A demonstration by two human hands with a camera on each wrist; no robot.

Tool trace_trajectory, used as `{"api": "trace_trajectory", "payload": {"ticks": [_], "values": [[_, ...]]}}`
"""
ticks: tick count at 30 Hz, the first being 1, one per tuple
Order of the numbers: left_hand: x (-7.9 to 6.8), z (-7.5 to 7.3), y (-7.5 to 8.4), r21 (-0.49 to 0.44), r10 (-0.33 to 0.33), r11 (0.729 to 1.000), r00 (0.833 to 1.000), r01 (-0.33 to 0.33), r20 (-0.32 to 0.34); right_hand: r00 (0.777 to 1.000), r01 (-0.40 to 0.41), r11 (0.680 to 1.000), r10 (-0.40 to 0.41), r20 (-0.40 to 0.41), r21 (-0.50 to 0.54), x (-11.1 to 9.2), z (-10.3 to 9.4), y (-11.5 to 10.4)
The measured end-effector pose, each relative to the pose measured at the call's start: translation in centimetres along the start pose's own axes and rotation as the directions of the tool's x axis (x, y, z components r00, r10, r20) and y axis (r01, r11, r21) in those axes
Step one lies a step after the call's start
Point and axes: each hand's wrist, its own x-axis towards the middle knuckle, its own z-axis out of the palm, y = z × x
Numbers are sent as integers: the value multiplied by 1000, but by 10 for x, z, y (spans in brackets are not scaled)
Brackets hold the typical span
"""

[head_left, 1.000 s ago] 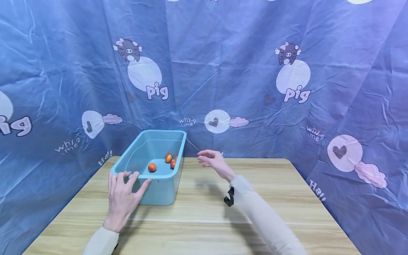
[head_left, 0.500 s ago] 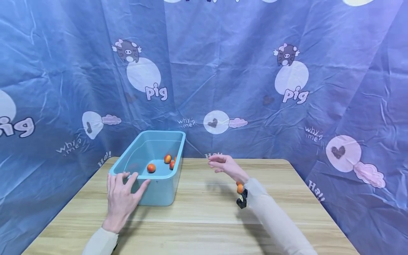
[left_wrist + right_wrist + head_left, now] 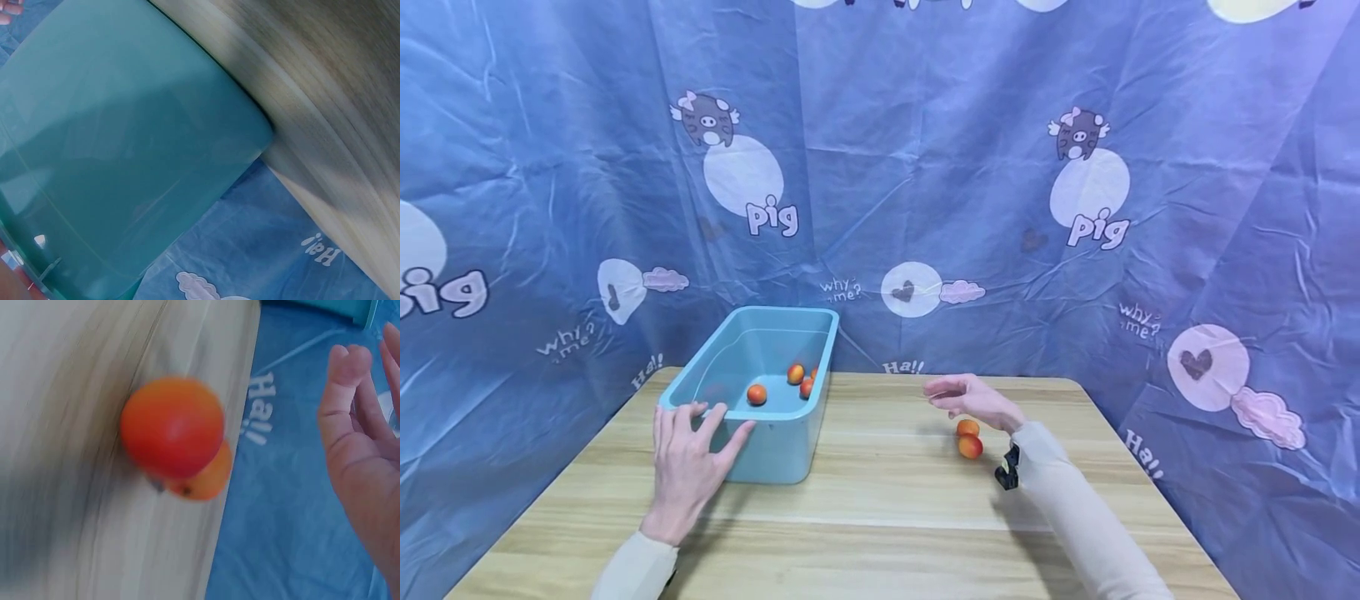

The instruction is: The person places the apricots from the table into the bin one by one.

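Observation:
My left hand (image 3: 683, 467) holds the near rim of a light blue plastic bin (image 3: 775, 450), its fingers over the edge and the thumb along the front. Several small red-orange fruits, nectarine-like, lie on the bin floor, one (image 3: 756, 394) apart from a group (image 3: 795, 374) by the right wall. My right hand (image 3: 973, 400) hovers over the table with loosely bent fingers and holds nothing. Just below it, two more such fruits lie close together on the wood, a redder one (image 3: 172, 428) and an orange one (image 3: 203, 478) partly behind it in the right wrist view.
The wooden table (image 3: 865, 500) ends at a blue patterned cloth (image 3: 865, 200) that hangs behind it and on both sides. The bin's tall wall (image 3: 125, 125) fills much of the left wrist view. A black strap (image 3: 1007, 468) is at the right wrist.
My right hand has moved to the right, away from the bin, and two fruits previously hidden behind the right arm now show. The left hand and the bin have stayed put.

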Motion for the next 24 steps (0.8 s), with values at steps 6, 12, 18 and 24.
{"api": "trace_trajectory", "payload": {"ticks": [6,12,18,24], "values": [[-1,1,-1,2,0,1000,1000,0,3,999,-42,999,42,14,13,-9,-14,20],[-1,0,0,13,2,1000,1000,-3,19,997,-78,996,78,-2,32,-19,-25,36],[-1,0,-1,18,-2,1000,1000,2,16,997,-71,997,71,7,-4,-27,-34,47],[-1,-1,0,21,7,1000,1000,-7,17,993,-100,994,102,65,-37,-32,-38,58]]}}
